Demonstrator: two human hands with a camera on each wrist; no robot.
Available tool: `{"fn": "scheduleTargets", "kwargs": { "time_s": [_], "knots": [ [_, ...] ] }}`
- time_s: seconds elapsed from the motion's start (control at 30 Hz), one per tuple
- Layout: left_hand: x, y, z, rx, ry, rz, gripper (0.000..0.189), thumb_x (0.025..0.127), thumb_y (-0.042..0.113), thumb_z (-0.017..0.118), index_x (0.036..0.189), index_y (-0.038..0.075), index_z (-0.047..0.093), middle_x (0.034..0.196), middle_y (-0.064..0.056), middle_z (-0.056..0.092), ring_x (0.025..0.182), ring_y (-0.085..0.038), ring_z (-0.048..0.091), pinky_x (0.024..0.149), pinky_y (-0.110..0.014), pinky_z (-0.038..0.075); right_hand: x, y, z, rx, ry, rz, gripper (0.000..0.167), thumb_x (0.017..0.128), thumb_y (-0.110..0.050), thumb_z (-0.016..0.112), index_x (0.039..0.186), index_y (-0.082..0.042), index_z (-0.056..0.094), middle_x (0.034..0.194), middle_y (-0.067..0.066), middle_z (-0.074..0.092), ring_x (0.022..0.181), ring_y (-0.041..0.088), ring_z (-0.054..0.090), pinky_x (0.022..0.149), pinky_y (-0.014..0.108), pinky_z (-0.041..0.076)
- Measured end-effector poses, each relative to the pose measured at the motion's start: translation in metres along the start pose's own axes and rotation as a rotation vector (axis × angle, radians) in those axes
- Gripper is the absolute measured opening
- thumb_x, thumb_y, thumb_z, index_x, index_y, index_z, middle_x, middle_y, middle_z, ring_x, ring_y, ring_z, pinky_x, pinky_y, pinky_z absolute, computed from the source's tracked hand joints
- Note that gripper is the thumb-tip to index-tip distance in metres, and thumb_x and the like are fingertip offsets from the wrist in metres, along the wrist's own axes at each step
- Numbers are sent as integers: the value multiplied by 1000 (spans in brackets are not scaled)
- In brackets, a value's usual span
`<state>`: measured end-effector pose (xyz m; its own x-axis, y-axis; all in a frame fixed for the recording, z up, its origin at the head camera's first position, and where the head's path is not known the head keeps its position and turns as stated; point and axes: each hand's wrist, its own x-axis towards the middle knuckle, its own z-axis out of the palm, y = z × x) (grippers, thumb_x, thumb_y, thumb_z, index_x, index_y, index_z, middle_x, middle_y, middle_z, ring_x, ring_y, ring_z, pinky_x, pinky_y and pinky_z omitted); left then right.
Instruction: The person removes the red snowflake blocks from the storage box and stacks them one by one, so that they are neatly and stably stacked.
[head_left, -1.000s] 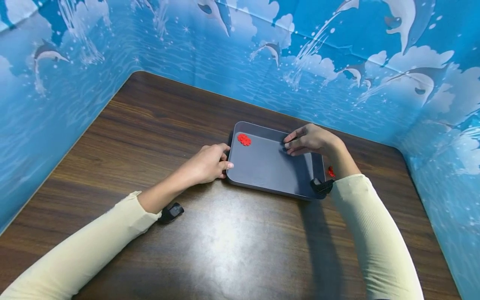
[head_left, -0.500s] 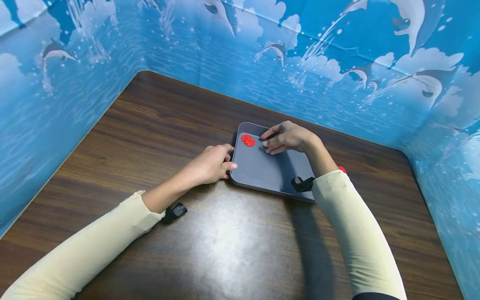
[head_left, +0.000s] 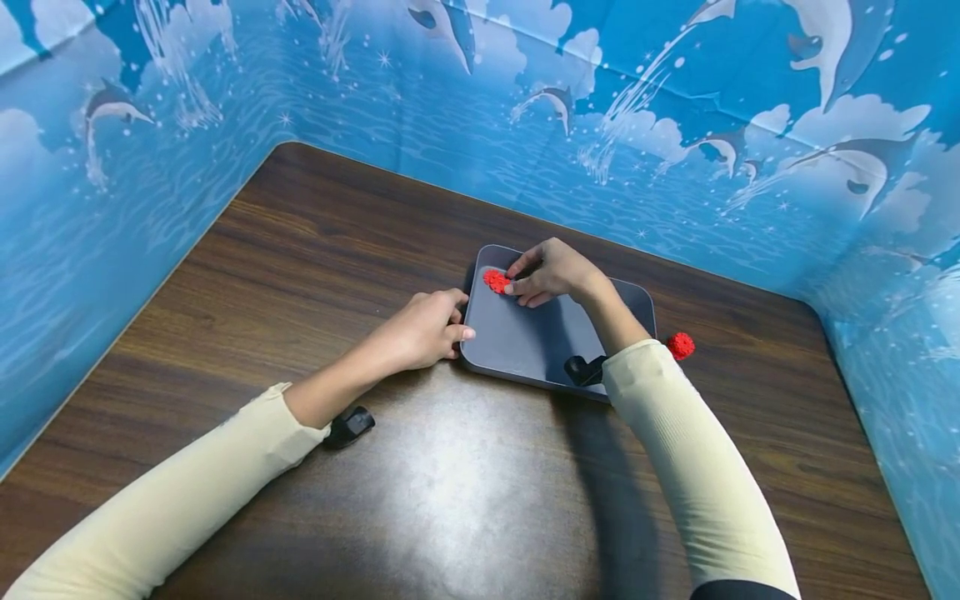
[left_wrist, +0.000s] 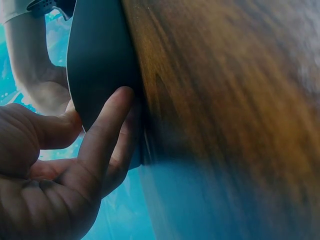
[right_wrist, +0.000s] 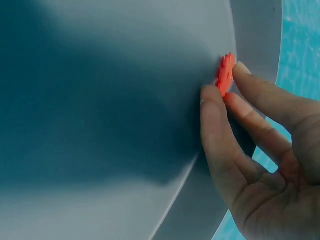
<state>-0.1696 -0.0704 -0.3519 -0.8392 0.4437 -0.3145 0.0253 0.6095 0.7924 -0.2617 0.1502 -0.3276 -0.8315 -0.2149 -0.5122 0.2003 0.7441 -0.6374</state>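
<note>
A grey rectangular tray [head_left: 501, 340] with raised walls stands on the wooden table. My left hand [head_left: 426, 332] grips its left wall, thumb over the rim and fingers along the outside, as the left wrist view shows too. Inside, by the far left corner, lie red notched-edge plastic discs [head_left: 494, 280], which seem to overlap. My right hand [head_left: 555, 271] reaches over the tray to them. In the right wrist view a red disc [right_wrist: 226, 75], seen edge-on, sits between its thumb and fingertips, which pinch it. The right hand partly covers the tray's far side.
Another red piece [head_left: 681, 346], rounded and notched, lies on the table [head_left: 337, 225] just right of the tray, beside my right sleeve [head_left: 682, 442]. Blue dolphin-print cloth [head_left: 480, 158] hangs along the table's far edge and sides.
My right hand has moved left across the tray to the red discs. The red piece outside the tray has come more into view. My left hand keeps its hold on the tray.
</note>
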Motion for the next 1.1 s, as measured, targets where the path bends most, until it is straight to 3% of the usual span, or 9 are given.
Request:
{"fn": "scheduleTargets", "kwargs": {
  "time_s": [0.27, 0.53, 0.9, 1.1],
  "knots": [
    [0, 1, 0, 1, -4, -5, 60, 110, 14, 62, 162, -5, 38, 138, -27, 65, 99, -26, 80, 83, -30, 70, 2, -12, 16, -123, 110, -4, 20, 92, -14, 88, 103, -3, 76, 88, 11, 77, 69, 15, 77, 71, 34, 71],
    [-1, 1, 1, -8, -3, -8, 61, 110, 13, 62, 162, -5, 37, 137, -27, 64, 102, -28, 79, 84, -29, 70, 5, -11, 19, -158, 107, -1, 20, 90, -13, 89, 92, -5, 72, 77, 4, 69, 69, 13, 73, 71, 30, 71],
    [-3, 2, 0, -9, 6, 2, 60, 109, 13, 63, 162, -5, 38, 139, -29, 63, 102, -28, 79, 83, -29, 70, 3, -4, 11, 133, -14, -15, 8, 98, 1, 75, 100, 3, 68, 93, 12, 73, 81, 19, 76, 86, 36, 71],
    [-2, 2, 1, -2, 6, -3, 61, 109, 13, 63, 162, -5, 38, 143, -30, 62, 102, -27, 79, 82, -28, 70, 0, 1, 2, 255, -39, 8, 14, 99, 6, 71, 113, 7, 66, 99, 17, 71, 83, 22, 79, 93, 41, 69]
  ]
}}
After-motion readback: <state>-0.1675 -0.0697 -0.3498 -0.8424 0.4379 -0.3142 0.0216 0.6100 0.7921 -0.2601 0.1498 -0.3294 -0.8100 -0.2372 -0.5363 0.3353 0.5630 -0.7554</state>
